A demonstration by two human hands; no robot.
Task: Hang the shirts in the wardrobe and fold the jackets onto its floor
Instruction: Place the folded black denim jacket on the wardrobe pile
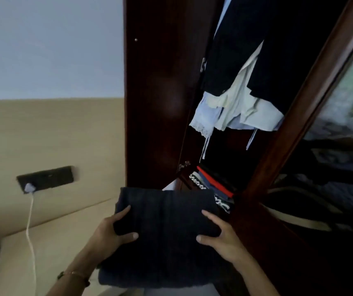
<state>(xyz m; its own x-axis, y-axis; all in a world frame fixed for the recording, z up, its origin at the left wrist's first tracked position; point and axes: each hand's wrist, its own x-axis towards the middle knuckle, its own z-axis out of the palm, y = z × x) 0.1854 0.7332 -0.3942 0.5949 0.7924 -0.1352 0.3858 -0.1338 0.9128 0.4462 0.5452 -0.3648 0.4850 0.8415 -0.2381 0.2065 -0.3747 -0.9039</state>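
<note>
**Folded dark jacket held in front of the open wardrobe**

Pale blue wall (49, 45) fills the upper left of the head view, with a beige padded panel (49, 133) below it. On that panel sits a dark socket plate (46, 179), and a white plug (29, 187) in its left end trails a white cable (30, 231) downward.

To the right stands a dark wooden wardrobe (150, 92), its door open. Inside hang dark garments (278, 50), and below them pale blue and light green shirts (241, 110) droop with their hems loose. On the wardrobe floor lies a stack of folded clothes (214, 186), one with a red edge. At the far right a glossy door panel (342, 146) shows reflections.

Low in the centre, a folded dark jacket (167, 227) is held up in the air, just in front of the wardrobe opening and partly covering the stack. The left hand (111, 229) grips its left edge, thumb on top and fingers curled underneath. The right hand (222, 236) clasps the right edge the same way. A thin bracelet (73, 274) circles the left wrist.
</note>
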